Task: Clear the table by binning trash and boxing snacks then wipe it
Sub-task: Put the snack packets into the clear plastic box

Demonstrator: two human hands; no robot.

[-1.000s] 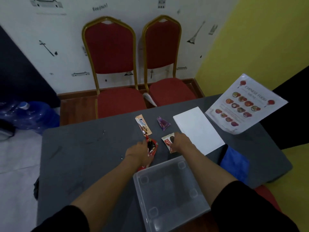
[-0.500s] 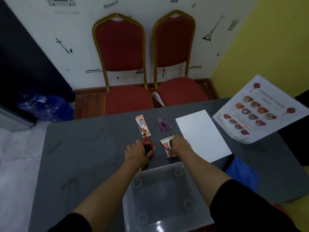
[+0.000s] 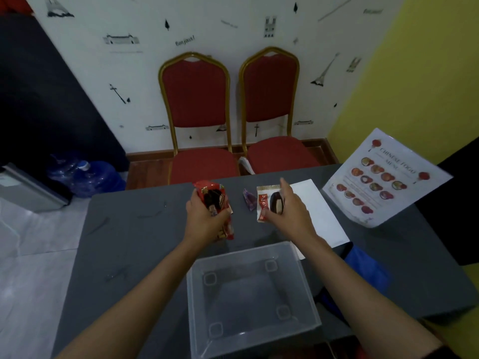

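Note:
My left hand [image 3: 207,221] grips a red snack packet [image 3: 211,199], lifted off the grey table [image 3: 134,244]. In my right hand [image 3: 290,213] is a white choco pie packet [image 3: 267,203], also raised, with the index finger sticking out. A small purple wrapper [image 3: 249,200] lies on the table between the two hands. An empty clear plastic box [image 3: 251,296] stands at the near edge, just below both hands. The orange snack bar seen earlier is hidden behind the red packet.
A white sheet [image 3: 316,211] lies right of my right hand. A food menu [image 3: 383,182] lies at the far right, a blue cloth [image 3: 368,270] right of the box. Two red chairs [image 3: 197,120] stand behind the table; water jugs [image 3: 85,177] sit on the floor at left.
Both hands closed on their packets and lifted them off the table. The view tilted so the box sits lower and more central.

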